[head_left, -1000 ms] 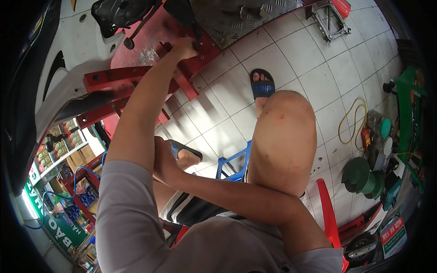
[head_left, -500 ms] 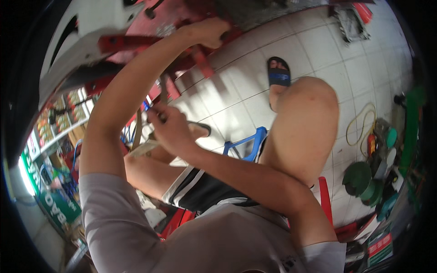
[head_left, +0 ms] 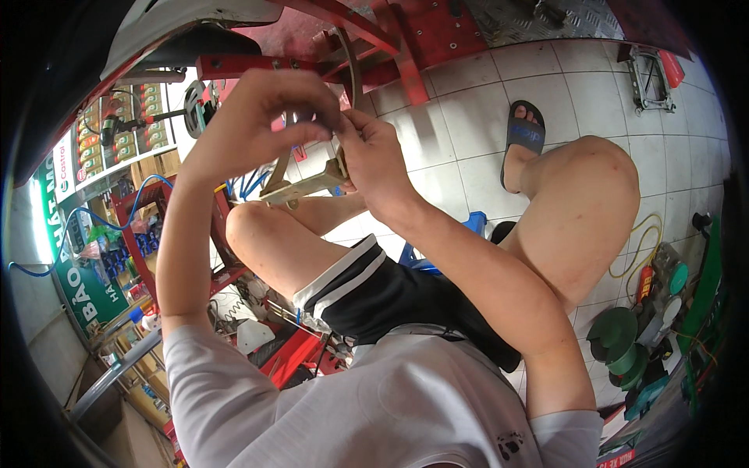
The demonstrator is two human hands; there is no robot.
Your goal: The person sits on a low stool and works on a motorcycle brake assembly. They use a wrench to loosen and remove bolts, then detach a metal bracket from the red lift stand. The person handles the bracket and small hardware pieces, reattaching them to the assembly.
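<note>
Over my left knee, my left hand point(head_left: 273, 117) is raised with fingers curled, its fingertips meeting my right hand on something small I cannot make out. My right hand point(head_left: 370, 160) grips a brassy metal bracket point(head_left: 303, 187), with a long flat bar and upright pieces partly hidden behind my hands. A curved dull metal strip point(head_left: 348, 66) runs up behind them beside the red steel frame point(head_left: 409, 66), under the white and black bodywork point(head_left: 160, 35) of a vehicle.
A blue stool point(head_left: 476, 222) is partly hidden under my legs. At the left are shelves point(head_left: 136, 125), a blue hose point(head_left: 117, 222) and a red rack point(head_left: 133, 203). Right: a metal jack-like frame point(head_left: 647, 82), a yellow cord point(head_left: 647, 230), green containers point(head_left: 612, 343). A tiled floor point(head_left: 593, 117) lies around.
My left hand has come down from the red frame to meet my right hand. My right hand has risen from beside my left forearm, and the brassy bracket has come into view.
</note>
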